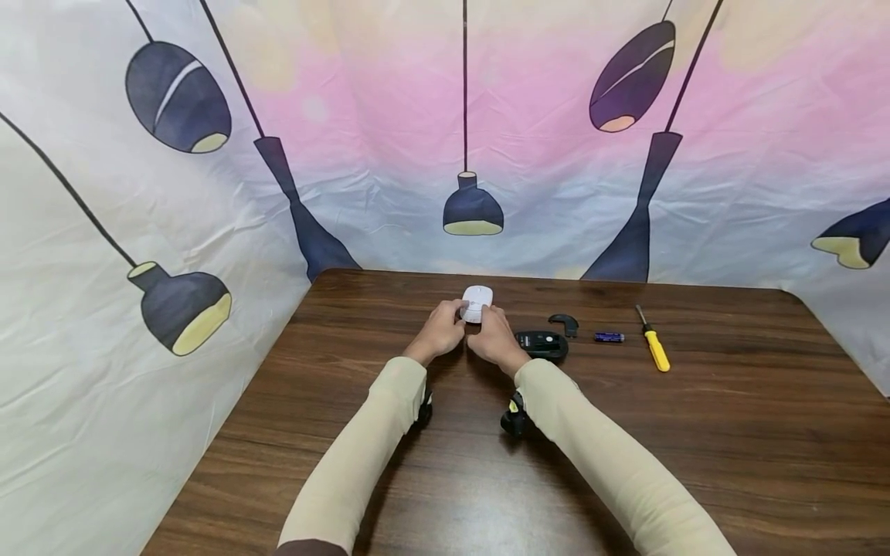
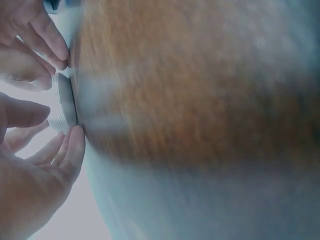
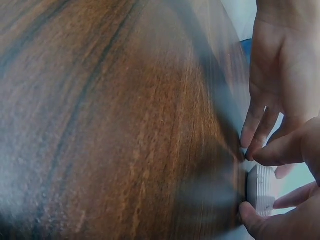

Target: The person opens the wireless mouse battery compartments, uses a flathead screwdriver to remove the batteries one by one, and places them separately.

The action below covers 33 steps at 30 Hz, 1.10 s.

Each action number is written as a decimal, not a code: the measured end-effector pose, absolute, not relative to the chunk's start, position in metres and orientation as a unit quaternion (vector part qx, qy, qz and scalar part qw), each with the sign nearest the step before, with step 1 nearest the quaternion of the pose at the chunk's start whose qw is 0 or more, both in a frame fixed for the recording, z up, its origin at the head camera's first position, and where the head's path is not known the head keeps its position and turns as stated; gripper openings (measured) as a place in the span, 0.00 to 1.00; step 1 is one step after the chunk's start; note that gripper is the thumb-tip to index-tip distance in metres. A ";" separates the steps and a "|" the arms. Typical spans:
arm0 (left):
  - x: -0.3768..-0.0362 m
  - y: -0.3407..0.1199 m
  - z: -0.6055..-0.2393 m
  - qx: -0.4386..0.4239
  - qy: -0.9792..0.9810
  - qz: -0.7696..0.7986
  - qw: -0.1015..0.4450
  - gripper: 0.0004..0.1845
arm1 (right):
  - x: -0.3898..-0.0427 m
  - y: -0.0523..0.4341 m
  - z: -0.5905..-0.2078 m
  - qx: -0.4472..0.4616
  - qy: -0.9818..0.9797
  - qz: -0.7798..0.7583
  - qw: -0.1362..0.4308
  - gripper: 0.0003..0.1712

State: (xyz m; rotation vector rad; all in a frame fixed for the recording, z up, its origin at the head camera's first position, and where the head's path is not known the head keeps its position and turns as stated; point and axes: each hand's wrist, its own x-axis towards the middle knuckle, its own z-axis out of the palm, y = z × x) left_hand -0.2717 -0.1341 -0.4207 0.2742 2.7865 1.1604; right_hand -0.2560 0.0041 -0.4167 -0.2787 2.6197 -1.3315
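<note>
A white computer mouse sits on the brown table near its far edge. My left hand holds its left side and my right hand its right side. Seen from the left wrist, the mouse's ribbed grey-white end lies between both sets of fingertips. From the right wrist, fingers of both hands also flank the ribbed end. Just right of my right hand, partly behind it, lies a black mouse, its underside up and its battery slot uncovered.
A curved black cover lies behind the black mouse. Farther right are a blue battery and a yellow-handled screwdriver. Beyond the wooden table hangs a printed cloth.
</note>
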 end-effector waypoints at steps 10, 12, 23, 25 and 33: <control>-0.266 -0.135 -0.418 0.090 0.919 0.379 0.060 0.26 | -0.255 0.003 -0.416 -0.100 0.885 -0.448 0.080 0.41; -0.266 -0.136 -0.419 0.091 0.921 0.373 0.060 0.27 | -0.255 0.003 -0.417 -0.101 0.888 -0.442 0.078 0.41; -0.262 -0.140 -0.419 0.114 0.932 0.342 0.045 0.23 | -0.253 0.003 -0.417 -0.126 0.897 -0.417 0.075 0.30; -0.260 -0.141 -0.418 0.115 0.934 0.334 0.047 0.23 | -0.252 0.004 -0.416 -0.133 0.898 -0.413 0.069 0.28; -0.252 -0.146 -0.416 0.140 0.941 0.307 0.029 0.22 | -0.244 0.009 -0.412 -0.149 0.914 -0.374 0.058 0.27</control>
